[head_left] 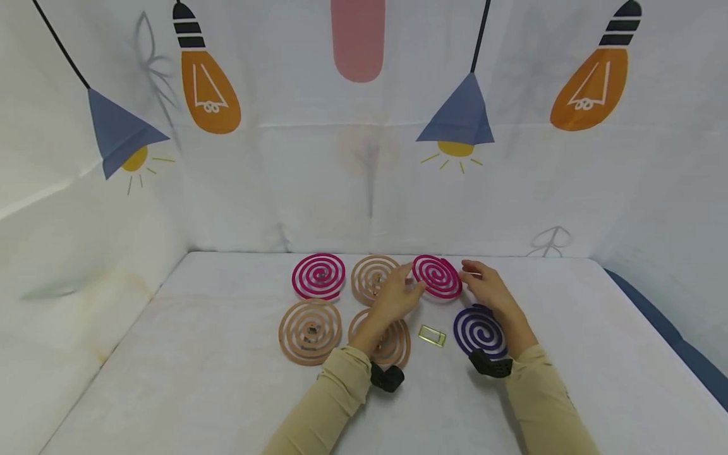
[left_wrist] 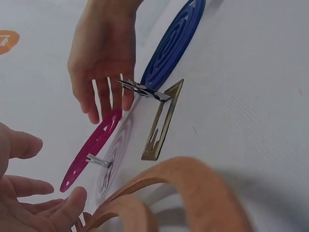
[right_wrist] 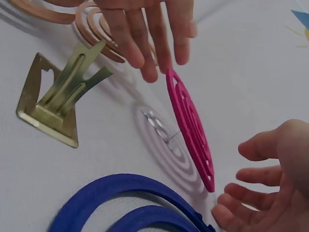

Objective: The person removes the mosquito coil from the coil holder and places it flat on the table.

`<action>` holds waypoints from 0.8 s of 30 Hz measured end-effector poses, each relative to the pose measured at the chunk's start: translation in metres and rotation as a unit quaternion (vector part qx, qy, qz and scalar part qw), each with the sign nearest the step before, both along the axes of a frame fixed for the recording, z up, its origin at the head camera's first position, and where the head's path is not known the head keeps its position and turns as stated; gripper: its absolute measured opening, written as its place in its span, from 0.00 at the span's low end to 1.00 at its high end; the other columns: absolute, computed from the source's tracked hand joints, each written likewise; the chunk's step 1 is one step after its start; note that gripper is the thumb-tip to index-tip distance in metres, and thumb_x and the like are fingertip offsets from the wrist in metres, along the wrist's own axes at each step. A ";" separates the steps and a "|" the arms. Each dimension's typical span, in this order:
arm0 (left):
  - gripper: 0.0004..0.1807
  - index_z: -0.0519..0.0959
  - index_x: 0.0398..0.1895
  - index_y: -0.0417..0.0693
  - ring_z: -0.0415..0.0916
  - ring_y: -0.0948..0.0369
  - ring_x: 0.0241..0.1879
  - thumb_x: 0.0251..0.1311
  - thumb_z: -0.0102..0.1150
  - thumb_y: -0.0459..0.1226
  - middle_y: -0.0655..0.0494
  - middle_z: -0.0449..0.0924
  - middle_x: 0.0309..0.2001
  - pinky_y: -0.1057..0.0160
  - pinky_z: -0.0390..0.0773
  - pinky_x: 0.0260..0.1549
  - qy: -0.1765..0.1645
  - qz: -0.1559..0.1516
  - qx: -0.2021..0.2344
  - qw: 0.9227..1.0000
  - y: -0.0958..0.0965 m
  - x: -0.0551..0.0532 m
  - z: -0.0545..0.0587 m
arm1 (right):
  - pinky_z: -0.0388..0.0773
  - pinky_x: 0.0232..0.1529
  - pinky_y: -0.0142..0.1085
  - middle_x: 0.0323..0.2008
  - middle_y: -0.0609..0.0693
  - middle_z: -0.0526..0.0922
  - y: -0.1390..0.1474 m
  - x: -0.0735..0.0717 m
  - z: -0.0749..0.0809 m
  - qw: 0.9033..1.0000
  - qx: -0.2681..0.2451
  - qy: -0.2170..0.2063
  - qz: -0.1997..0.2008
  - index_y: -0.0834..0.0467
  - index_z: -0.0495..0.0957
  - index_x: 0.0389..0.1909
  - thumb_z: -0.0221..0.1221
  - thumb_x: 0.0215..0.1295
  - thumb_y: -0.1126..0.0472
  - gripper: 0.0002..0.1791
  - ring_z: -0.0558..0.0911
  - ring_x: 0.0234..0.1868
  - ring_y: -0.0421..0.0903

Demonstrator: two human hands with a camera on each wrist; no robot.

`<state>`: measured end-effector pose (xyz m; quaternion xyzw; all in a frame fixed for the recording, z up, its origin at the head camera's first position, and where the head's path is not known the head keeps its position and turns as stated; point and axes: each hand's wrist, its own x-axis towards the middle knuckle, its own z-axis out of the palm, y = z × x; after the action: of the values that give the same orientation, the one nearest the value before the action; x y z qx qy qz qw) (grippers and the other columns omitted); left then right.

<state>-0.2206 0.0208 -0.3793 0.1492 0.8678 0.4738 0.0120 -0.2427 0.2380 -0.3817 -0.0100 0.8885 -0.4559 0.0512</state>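
A pink mosquito coil sits raised on a thin metal stand at the back of the white table, between my two hands. My left hand is by its left edge, fingers loosely bent and fingertips close to the rim. On the other side my right hand has its fingers spread near the coil's right edge. In the wrist views, neither hand is curled around the coil. A gold metal coil stand with raised prongs lies in front of it. Beside that, a dark blue coil is partly covered by my right wrist.
Another pink coil and a tan coil are at the left. Two more tan coils, one at the back and one in front, are partly hidden by my left arm. A printed curtain closes the back.
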 end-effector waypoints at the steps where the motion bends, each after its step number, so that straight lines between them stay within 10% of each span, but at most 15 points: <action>1: 0.31 0.62 0.68 0.40 0.74 0.51 0.57 0.65 0.52 0.44 0.42 0.66 0.65 0.56 0.74 0.56 0.000 0.000 -0.003 1.000 0.000 0.000 0.000 | 0.67 0.63 0.51 0.66 0.69 0.62 0.000 -0.001 -0.001 1.000 -0.010 -0.005 -0.002 0.69 0.55 0.69 0.46 0.71 0.58 0.30 0.65 0.66 0.64; 24: 0.32 0.63 0.66 0.36 0.71 0.49 0.61 0.66 0.49 0.48 0.40 0.69 0.64 0.53 0.71 0.59 -0.056 -0.013 0.009 0.998 0.000 -0.001 0.001 | 0.61 0.68 0.49 0.70 0.66 0.57 0.000 0.000 -0.002 0.992 -0.102 -0.066 -0.016 0.67 0.52 0.70 0.44 0.73 0.56 0.31 0.62 0.69 0.60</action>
<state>-0.2212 0.0203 -0.3781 0.1344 0.8593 0.4892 0.0652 -0.2425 0.2384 -0.3833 0.0290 0.8319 -0.5450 0.1008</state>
